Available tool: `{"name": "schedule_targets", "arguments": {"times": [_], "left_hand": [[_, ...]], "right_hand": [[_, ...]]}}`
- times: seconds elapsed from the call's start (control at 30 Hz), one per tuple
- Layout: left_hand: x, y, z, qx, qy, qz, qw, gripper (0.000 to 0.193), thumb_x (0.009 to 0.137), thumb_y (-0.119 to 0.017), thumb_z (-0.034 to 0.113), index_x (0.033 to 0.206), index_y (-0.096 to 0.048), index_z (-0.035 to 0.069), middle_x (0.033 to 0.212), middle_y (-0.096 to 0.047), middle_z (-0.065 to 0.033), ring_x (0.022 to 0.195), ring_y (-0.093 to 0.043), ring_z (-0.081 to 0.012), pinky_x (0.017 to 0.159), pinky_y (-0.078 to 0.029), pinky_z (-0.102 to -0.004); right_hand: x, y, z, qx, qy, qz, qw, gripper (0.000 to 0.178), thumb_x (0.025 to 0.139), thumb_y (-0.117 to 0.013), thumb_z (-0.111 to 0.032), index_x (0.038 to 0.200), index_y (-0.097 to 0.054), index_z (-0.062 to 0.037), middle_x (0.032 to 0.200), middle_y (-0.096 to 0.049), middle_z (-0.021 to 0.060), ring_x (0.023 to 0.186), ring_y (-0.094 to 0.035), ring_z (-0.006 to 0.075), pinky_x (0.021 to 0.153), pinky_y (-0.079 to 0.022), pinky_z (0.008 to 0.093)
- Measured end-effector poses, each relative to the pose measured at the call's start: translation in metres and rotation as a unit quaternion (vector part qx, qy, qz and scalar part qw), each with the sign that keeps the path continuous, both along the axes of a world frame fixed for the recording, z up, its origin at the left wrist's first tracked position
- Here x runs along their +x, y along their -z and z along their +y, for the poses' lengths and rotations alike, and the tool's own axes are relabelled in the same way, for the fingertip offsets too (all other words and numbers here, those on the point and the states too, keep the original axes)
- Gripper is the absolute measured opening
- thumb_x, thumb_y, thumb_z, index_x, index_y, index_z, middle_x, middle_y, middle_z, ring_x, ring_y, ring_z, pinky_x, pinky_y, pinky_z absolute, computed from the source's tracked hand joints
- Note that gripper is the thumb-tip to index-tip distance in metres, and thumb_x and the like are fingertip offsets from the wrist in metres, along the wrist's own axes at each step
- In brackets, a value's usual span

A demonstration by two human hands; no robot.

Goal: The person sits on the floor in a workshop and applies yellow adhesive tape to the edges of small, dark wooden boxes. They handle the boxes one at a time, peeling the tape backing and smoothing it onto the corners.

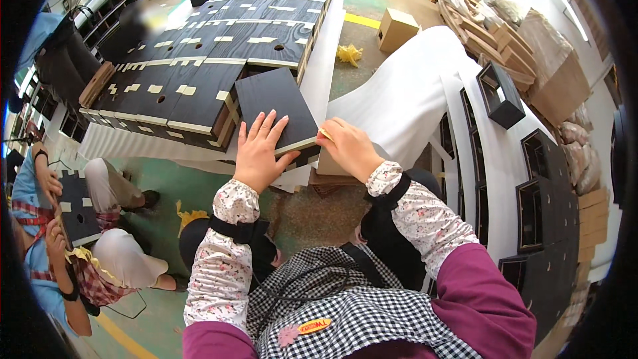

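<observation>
A black wood-grain box (276, 103) sits at a slant in front of me at the near right end of a wide stack of similar boxes (199, 73). Flat on its top lies my left hand (260, 153), fingers spread, thumb along the near edge. A pale strip of tape runs down that edge. At the right corner, my right hand (349, 148) pinches a small end of yellowish masking tape (324, 134) between thumb and fingers. Short pieces of pale tape bridge the seams of the stacked boxes, and some have round holes.
White sheeting (399, 86) spreads under and beside the stack. Open-fronted black boxes (531, 213) stand to the right. A carton (397, 29) and crumpled yellow tape (349, 55) lie beyond. At left, a seated co-worker's hands (56, 242) hold a black panel (78, 206).
</observation>
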State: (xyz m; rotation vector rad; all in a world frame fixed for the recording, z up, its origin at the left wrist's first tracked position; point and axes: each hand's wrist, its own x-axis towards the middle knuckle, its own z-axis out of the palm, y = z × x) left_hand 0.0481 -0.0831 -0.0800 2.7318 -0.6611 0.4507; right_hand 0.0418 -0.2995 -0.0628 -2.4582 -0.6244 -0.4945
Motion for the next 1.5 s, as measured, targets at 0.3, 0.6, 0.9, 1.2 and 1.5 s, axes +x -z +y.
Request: {"name": "schedule_targets", "arguments": {"times": [0.3, 0.6, 0.9, 1.2, 1.5], "left_hand": [[-0.001, 0.001, -0.002, 0.006, -0.006, 0.001, 1.0, 0.069, 0.081, -0.062, 0.047, 0.138, -0.039, 0.017, 0.145, -0.035, -0.0099, 0.135, -0.029, -0.028, 0.111, -0.017, -0.0501], [0.0, 0.002, 0.0, 0.004, -0.008, 0.001, 1.0, 0.069, 0.081, -0.062, 0.048, 0.138, -0.039, 0.017, 0.145, -0.035, -0.0097, 0.136, -0.029, -0.0277, 0.111, -0.016, -0.0501], [-0.001, 0.002, -0.004, 0.001, -0.015, 0.003, 1.0, 0.069, 0.081, -0.062, 0.048, 0.138, -0.039, 0.017, 0.145, -0.034, -0.0101, 0.136, -0.028, -0.0277, 0.111, -0.016, -0.0501], [-0.001, 0.002, -0.007, 0.005, -0.025, 0.004, 1.0, 0.069, 0.081, -0.061, 0.048, 0.139, -0.039, 0.017, 0.145, -0.035, -0.0101, 0.136, -0.028, -0.0278, 0.111, -0.016, -0.0497], [0.0, 0.002, -0.008, 0.008, -0.023, 0.004, 1.0, 0.068, 0.081, -0.061, 0.048, 0.139, -0.039, 0.018, 0.145, -0.034, -0.0098, 0.136, -0.027, -0.0274, 0.111, -0.015, -0.0494]], "right_hand": [[-0.002, 0.003, 0.002, -0.015, 0.005, -0.008, 1.0, 0.012, 0.085, -0.06, -0.017, 0.091, -0.055, -0.0078, 0.086, -0.057, 0.0085, 0.079, -0.059, 0.0297, 0.066, -0.048, 0.0384], [-0.007, 0.003, 0.003, -0.016, -0.002, -0.075, 0.997, 0.008, 0.081, -0.065, -0.015, 0.085, -0.061, -0.0088, 0.085, -0.058, 0.0058, 0.076, -0.06, 0.0255, 0.064, -0.049, 0.0352], [-0.009, 0.002, 0.0, -0.03, -0.015, -0.073, 0.997, 0.007, 0.078, -0.064, -0.011, 0.086, -0.064, -0.0097, 0.085, -0.06, 0.0039, 0.076, -0.062, 0.0239, 0.065, -0.05, 0.0347], [0.003, -0.019, -0.002, -0.275, -0.043, -0.154, 0.948, 0.01, 0.071, -0.058, -0.01, 0.079, -0.061, -0.0069, 0.076, -0.055, 0.0053, 0.076, -0.06, 0.0212, 0.066, -0.049, 0.033], [0.013, -0.015, 0.019, -0.454, -0.076, -0.209, 0.863, 0.011, 0.072, -0.057, -0.016, 0.075, -0.063, -0.0077, 0.073, -0.053, 0.003, 0.071, -0.055, 0.0186, 0.06, -0.041, 0.0312]]}}
